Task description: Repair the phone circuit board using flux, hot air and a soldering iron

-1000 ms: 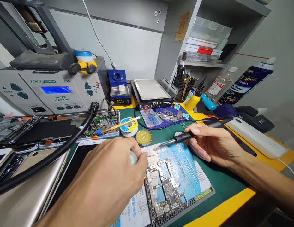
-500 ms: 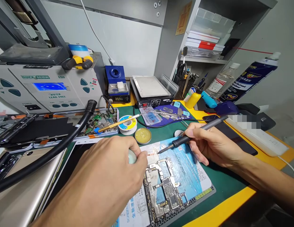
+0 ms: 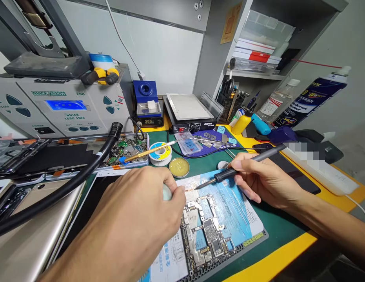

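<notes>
My left hand (image 3: 141, 219) is closed on a pale round spool of desoldering wick (image 3: 167, 192), mostly hidden behind the fingers. A short copper-coloured strip of braid (image 3: 189, 190) sticks out to the right of the fingertips. In my right hand (image 3: 263, 176) is a soldering iron (image 3: 225, 175) with a black ribbed grip, held like a pen. Its tip meets or nearly meets the braid's end, over a blue and white printed sheet on a mat (image 3: 232, 207). Just below the tip lies a phone circuit board (image 3: 212, 237), partly covered by my left hand.
Behind my hands stand a flux tin (image 3: 179, 167), a solder reel (image 3: 160, 154) and a brush (image 3: 149, 152). A black hose (image 3: 91, 168) crosses the left side from the hot-air station (image 3: 64, 105). A heating plate (image 3: 189, 107) sits at the back; a dark phone (image 3: 294, 172) lies right.
The view has shifted slightly, so the background sits a little further right. My hands, the desoldering wick and the soldering iron keep nearly the same places.
</notes>
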The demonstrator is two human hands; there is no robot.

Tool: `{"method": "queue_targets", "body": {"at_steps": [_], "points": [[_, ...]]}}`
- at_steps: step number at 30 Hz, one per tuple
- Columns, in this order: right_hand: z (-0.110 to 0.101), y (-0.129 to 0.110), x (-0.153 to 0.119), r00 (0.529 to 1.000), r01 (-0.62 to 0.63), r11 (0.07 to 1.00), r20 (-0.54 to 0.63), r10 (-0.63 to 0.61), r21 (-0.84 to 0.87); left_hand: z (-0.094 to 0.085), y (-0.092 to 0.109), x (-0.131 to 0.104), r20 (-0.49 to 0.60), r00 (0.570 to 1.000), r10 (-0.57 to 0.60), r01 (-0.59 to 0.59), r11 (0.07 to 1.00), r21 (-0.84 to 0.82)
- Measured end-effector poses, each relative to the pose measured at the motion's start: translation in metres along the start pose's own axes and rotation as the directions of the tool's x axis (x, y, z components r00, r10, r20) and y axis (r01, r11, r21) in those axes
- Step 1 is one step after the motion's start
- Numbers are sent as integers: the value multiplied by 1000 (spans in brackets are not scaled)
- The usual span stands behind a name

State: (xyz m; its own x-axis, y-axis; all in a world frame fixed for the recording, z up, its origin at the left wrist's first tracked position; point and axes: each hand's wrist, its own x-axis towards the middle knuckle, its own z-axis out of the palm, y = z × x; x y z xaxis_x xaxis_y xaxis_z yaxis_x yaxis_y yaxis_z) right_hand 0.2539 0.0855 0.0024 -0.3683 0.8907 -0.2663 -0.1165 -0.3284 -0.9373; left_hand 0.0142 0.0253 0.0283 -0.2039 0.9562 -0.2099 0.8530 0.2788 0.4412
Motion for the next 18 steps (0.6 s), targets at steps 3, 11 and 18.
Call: {"method": "queue_targets", "body": {"at_steps": [3,11,18], "points": [[0,1,-1,1000,12,1000,-10,-12,-6,1,5,0,-7,1000,-5,5,997,-75],[0,-1,-1,999,36,999,-34,-36,-1,1,2,1,15,1000,-8,8,1000,-9],[-2,0,0,999,41,999,-31,-40,30,0,-4,0,49,999,-1,-5,994,113]]}}
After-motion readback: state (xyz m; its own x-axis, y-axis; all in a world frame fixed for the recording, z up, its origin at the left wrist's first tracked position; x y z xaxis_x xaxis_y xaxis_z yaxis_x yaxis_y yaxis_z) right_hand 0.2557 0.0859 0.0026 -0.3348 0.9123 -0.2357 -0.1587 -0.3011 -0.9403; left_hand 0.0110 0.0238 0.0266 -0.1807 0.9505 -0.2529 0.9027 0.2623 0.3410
